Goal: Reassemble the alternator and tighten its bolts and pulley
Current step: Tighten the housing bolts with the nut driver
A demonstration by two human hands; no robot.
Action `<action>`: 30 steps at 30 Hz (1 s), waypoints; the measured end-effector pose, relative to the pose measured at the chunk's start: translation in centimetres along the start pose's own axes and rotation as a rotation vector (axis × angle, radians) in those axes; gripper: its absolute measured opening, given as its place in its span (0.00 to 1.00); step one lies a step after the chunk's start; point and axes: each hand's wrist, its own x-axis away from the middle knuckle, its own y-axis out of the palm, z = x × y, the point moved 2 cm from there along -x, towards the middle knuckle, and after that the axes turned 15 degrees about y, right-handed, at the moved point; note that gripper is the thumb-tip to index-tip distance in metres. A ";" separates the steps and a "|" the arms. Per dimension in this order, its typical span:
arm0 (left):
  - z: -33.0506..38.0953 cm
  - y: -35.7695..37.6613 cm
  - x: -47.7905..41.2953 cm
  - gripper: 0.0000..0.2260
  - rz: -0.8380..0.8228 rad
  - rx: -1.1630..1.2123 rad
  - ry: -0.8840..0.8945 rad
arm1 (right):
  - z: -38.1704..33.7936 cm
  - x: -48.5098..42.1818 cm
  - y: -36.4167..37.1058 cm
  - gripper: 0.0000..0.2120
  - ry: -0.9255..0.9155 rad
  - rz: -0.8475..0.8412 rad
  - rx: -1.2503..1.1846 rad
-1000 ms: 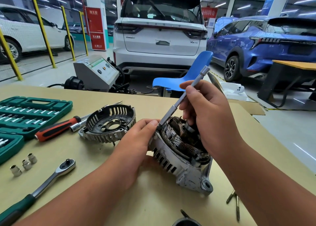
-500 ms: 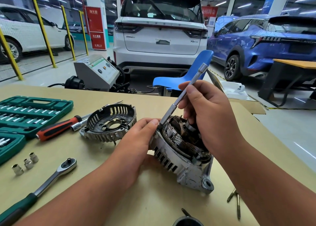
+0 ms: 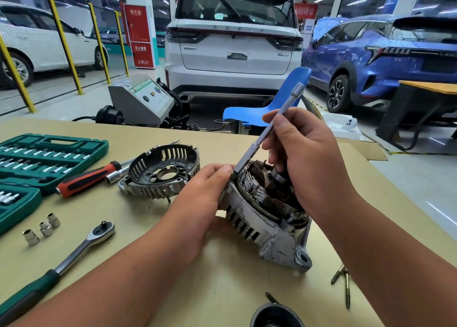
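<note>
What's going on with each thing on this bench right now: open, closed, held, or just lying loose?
Alternator: open, windings exposed, tilted on the table.
End cover: off, lying beside the alternator.
Extension bar: tip at the alternator's rim.
Left hand: holds the alternator.
Right hand: grips the extension bar.
Ratchet: lying loose, untouched.
Socket case: open.
Long bolts: loose on the table.

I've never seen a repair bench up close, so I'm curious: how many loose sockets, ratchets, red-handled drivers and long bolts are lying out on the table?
Loose sockets: 3
Ratchet: 1
Red-handled driver: 1
Long bolts: 2
Total: 7
</note>
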 end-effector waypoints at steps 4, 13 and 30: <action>0.1 0.0 0.1 0.11 -0.002 0.011 -0.001 | 0.1 0.0 -0.1 0.10 -0.004 0.018 0.034; 0.0 -0.1 0.1 0.11 -0.007 0.014 0.003 | 0.0 0.0 0.1 0.12 0.003 0.007 -0.004; -0.1 -0.2 0.0 0.11 0.001 0.012 0.008 | 0.1 -0.1 0.0 0.11 0.003 0.008 0.020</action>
